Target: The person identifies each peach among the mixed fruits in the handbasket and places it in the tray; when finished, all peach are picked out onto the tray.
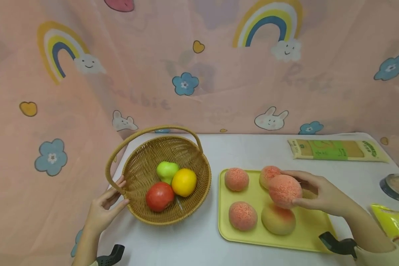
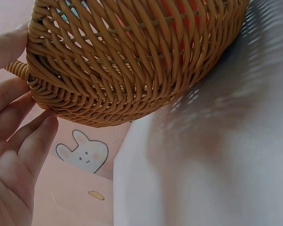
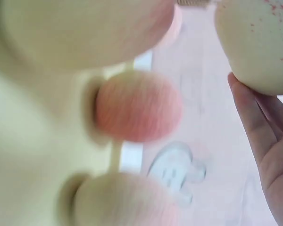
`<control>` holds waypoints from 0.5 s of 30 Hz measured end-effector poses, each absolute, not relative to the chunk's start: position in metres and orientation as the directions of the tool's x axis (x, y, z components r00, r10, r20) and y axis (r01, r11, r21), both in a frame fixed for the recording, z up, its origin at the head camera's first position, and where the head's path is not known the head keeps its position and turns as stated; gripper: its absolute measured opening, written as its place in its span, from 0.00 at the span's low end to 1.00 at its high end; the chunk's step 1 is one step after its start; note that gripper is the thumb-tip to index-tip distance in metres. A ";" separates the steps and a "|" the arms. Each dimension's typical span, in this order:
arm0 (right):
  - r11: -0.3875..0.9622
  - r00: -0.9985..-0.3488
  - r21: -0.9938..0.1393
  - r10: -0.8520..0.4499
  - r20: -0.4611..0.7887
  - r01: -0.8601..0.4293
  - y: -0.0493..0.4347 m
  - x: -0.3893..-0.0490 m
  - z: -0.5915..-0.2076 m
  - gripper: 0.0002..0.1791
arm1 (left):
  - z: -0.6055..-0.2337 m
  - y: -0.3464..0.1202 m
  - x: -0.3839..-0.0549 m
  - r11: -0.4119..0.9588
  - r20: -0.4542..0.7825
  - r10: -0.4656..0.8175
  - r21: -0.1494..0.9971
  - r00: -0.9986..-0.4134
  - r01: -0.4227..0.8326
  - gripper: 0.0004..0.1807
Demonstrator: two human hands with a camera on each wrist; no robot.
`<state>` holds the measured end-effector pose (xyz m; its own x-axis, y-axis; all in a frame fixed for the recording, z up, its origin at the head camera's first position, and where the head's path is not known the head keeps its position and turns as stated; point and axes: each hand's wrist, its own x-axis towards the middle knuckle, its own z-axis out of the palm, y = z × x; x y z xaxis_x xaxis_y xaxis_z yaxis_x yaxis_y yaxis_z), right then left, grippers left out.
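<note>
My left hand (image 1: 101,214) pinches the left rim of a brown wicker basket (image 1: 197,195), thumb and fingers around the base of its arched handle (image 2: 19,69). Inside the basket lie a green pear (image 1: 167,171), a round yellow fruit (image 1: 184,182) and a red fruit (image 1: 160,196) like an apple or tomato. Over a yellow tray (image 1: 252,240), my right hand (image 1: 322,194) grips a pinkish peach (image 1: 285,190) between thumb and fingers. In the right wrist view, the held peach (image 3: 259,44) shows a pale side with red specks. Several more peaches (image 1: 242,215) rest on the tray below.
A flat noodle-like packet (image 1: 339,150) lies at the back right. Near the right edge are a round dark-rimmed container (image 1: 397,187) and a yellow snack bag (image 1: 394,223). A pink patterned cloth (image 1: 219,99) hangs behind the white table (image 1: 249,151).
</note>
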<state>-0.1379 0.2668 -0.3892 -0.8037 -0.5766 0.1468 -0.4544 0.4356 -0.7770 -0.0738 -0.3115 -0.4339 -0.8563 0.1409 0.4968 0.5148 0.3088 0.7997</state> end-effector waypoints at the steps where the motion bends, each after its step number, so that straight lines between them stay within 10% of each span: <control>1: 0.451 -0.817 -0.776 -0.560 0.138 -0.441 0.274 -0.133 -0.392 0.36 | -0.434 -0.312 -0.073 0.312 0.494 0.138 0.801 -0.859 0.511 0.29; 15: 0.548 -0.875 -0.821 -0.464 -0.138 -0.161 0.344 -0.100 -0.444 0.29 | -0.432 -0.311 -0.073 0.339 0.502 0.142 0.785 -0.853 0.518 0.30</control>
<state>-0.0995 0.3435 -0.4441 -0.8751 -0.4640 -0.1377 -0.1613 0.5478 -0.8209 -0.0727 -0.3108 -0.4321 -0.8534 0.1418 0.5017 0.5180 0.3394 0.7852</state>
